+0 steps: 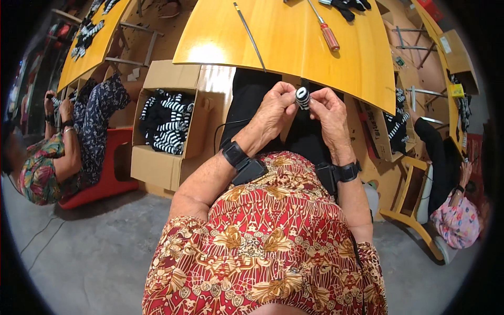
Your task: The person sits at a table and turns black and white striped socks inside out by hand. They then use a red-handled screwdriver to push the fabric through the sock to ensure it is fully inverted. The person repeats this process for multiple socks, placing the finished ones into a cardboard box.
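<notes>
A small black-and-white striped knit piece [302,100] is held up between my two hands, just off the near edge of the wooden table [273,37]. Its top end is rounded, with a white oval inside a dark ring. My left hand [275,106] pinches it from the left side, fingers curled. On the right side, the thumb and fingers of my right hand [331,109] close on it too. The lower part of the piece is partly hidden by my fingers, so its full shape does not show.
A thin metal rod [249,34] and a red-handled screwdriver [329,38] lie on the table, with black knit items [346,9] behind. Cardboard boxes of striped knits stand left [153,167] and right [374,131]. Other people sit at both sides.
</notes>
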Demonstrator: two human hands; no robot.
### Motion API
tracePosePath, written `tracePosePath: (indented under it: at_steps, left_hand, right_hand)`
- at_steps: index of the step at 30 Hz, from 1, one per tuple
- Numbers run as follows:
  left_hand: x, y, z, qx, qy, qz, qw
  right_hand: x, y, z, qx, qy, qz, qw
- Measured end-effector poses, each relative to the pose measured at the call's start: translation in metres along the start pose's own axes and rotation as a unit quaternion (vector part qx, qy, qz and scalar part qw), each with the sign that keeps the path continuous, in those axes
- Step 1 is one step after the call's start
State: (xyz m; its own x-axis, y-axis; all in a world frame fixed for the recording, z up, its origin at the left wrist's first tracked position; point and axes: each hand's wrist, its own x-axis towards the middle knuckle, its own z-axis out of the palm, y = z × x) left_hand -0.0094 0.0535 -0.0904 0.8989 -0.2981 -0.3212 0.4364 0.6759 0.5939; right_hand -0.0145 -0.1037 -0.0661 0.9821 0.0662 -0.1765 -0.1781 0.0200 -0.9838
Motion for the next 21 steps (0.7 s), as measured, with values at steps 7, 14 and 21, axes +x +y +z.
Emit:
tracePosePath:
  at_steps: [7,14,21]
  left_hand:
    - [-0.007,0.006,-0.002,-0.062,-0.14,-0.04,0.987]
    - [-0.007,0.023,0.011,0.175,-0.049,0.05,0.982]
    - [-0.013,0.019,0.015,0.219,0.001,-0.016,0.976]
  right_hand:
    - [-0.004,-0.007,0.009,0.03,0.011,0.036,0.999]
    - [-0.006,-0.008,-0.003,0.19,-0.025,-0.01,0.981]
    - [-0.009,-0.006,-0.005,0.114,-0.026,-0.042,0.992]
